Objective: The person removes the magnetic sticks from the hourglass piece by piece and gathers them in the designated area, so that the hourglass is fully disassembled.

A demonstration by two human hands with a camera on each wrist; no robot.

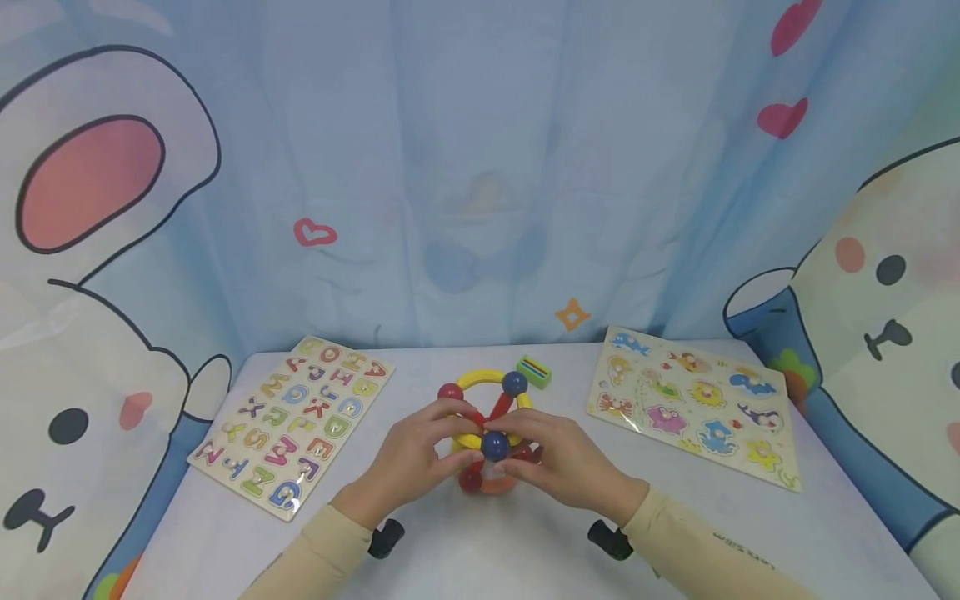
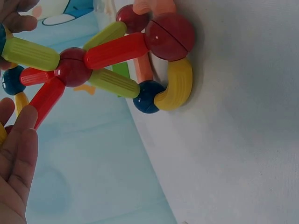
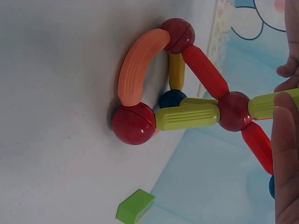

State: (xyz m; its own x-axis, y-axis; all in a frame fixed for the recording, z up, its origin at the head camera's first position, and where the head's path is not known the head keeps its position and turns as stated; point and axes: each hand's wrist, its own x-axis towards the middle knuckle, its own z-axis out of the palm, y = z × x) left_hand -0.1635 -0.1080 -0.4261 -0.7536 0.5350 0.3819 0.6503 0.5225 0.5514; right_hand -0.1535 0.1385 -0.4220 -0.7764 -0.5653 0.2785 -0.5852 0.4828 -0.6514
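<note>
A magnetic stick-and-ball model stands upright on the table between both hands. Its base is a ring of curved orange and yellow sticks joined by red and blue balls. Straight red and green sticks meet at a central red ball and spread upward to a top ring. In the head view, my left hand pinches the top ring on the left of the near blue ball. My right hand grips the ring on that ball's right side. Fingers hide parts of the ring.
An alphabet puzzle board lies on the left of the table, and a sea-animal puzzle board on the right. Behind the model sits a small green block with coloured stripes. A blue patterned curtain hangs along the table's back edge.
</note>
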